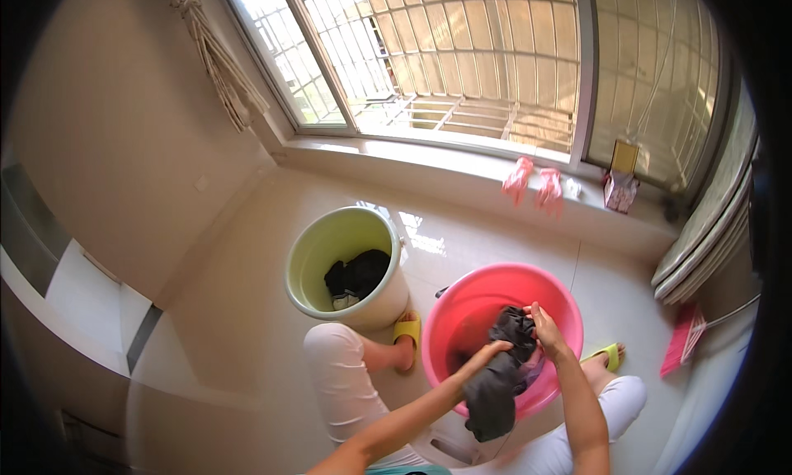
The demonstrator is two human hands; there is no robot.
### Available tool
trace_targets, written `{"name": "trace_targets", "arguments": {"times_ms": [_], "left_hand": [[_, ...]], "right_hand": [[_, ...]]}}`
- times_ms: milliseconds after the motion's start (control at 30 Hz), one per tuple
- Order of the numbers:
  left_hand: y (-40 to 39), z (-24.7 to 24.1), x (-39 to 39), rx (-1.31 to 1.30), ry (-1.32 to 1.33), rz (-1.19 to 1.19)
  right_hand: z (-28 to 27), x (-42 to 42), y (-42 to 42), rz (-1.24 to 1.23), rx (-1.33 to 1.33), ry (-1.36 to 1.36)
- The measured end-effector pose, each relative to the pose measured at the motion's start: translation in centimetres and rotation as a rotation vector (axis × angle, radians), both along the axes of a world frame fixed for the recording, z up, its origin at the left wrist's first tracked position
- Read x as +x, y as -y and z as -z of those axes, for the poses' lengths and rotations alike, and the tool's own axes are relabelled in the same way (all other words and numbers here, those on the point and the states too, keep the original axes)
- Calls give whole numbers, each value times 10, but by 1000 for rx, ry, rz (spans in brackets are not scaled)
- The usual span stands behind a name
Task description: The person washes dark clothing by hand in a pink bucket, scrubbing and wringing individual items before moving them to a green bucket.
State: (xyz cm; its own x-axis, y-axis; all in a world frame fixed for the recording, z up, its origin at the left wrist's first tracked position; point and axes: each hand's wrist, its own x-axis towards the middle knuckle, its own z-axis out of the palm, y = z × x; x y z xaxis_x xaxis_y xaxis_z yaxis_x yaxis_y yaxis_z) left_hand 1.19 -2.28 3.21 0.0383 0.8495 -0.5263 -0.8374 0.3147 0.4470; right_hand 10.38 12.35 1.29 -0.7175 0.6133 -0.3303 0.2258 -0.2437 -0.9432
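Over a pink plastic tub [502,273], my left hand [489,353] and my right hand [544,328] both grip a dark grey, wet-looking cloth garment [492,388]. Its lower end hangs across the tub's near rim. The part between my hands is bunched up. Beneath it, a purplish cloth [531,371] shows inside the tub, and more dark fabric lies at the left of the tub, too blurred to tell apart. A pale green-rimmed bucket [297,289] stands to the left with black clothes [365,274] at its bottom.
Pink rubber gloves [549,190] and a tissue box [620,192] rest on the ledge below the barred window. A pink broom [680,342] leans at the right, near stacked folded panels [711,246]. My feet, in yellow-green slippers [406,345], flank the tub on the tiled floor.
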Motion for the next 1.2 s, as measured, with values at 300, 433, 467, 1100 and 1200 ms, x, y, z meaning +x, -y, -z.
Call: {"name": "trace_targets", "arguments": {"times_ms": [300, 433, 467, 1100, 1200], "left_hand": [[59, -117, -154, 233, -147, -538], [80, -109, -244, 239, -318, -864], [84, -109, -259, 62, -279, -1000], [10, -83, -149, 34, -577, -56], [-8, -96, -126, 122, -447, -11]], "right_hand": [[16, 20, 17, -105, 445, 240], [28, 19, 25, -141, 504, 248], [30, 20, 26, -157, 505, 279], [24, 32, 7, -333, 417, 742], [49, 30, -6, -329, 498, 778]]}}
